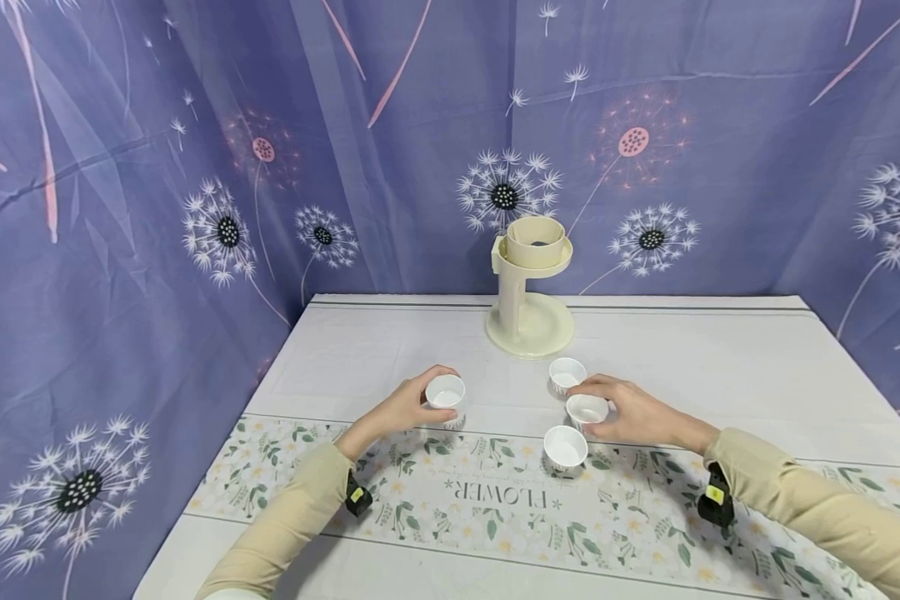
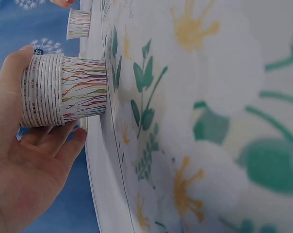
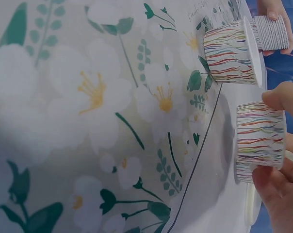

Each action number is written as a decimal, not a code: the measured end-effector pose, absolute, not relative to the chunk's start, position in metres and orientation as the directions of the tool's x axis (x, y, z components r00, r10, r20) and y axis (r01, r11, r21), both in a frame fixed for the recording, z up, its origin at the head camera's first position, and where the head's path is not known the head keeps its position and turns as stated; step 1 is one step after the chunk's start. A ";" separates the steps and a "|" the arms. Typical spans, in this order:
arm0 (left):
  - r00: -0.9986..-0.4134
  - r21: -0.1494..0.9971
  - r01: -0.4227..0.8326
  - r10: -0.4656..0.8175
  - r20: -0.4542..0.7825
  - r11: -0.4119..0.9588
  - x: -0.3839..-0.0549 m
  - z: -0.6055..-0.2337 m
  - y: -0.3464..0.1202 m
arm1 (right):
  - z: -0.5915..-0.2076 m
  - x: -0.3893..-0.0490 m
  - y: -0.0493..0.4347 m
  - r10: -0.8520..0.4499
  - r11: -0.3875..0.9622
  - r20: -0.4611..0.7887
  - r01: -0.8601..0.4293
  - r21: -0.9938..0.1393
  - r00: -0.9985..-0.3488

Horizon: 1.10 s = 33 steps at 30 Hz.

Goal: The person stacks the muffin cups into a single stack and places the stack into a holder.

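My left hand [image 1: 408, 406] grips a nested stack of white paper cups [image 2: 42, 92] with wavy coloured lines, thumb and fingers around its rims. The stack is upright, its base at the tablecloth. My right hand [image 1: 637, 412] pinches a single paper cup [image 3: 261, 136] of the same kind between thumb and fingers. Whether that cup touches the table cannot be told. A second paper cup [image 1: 567, 375] stands just behind it, partly hidden in the right wrist view. Another paper cup [image 1: 566, 447] stands in front, close to the held one.
A cream stand [image 1: 512, 304] with a round base and a ring-held funnel-like top is at the back of the table. White cloth with a floral band [image 1: 495, 492] covers the table. Purple dandelion curtains [image 1: 420, 167] hang behind and at the sides.
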<state>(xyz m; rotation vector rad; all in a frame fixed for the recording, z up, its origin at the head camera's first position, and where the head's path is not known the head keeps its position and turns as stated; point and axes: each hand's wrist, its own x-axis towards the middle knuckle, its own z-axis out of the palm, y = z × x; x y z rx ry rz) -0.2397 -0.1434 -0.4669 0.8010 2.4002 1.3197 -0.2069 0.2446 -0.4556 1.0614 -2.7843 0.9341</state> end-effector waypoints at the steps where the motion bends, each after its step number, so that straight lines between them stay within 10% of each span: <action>1: -0.805 0.841 0.331 0.593 0.016 0.428 -0.240 -0.467 -0.143 | -0.455 -0.206 0.245 -0.596 0.592 0.218 -0.606 -0.530 -0.773; 33: -0.778 0.844 0.334 0.629 -0.004 0.419 -0.225 -0.435 -0.140 | -0.449 -0.212 0.231 -0.572 0.585 0.348 -0.667 -0.461 -0.743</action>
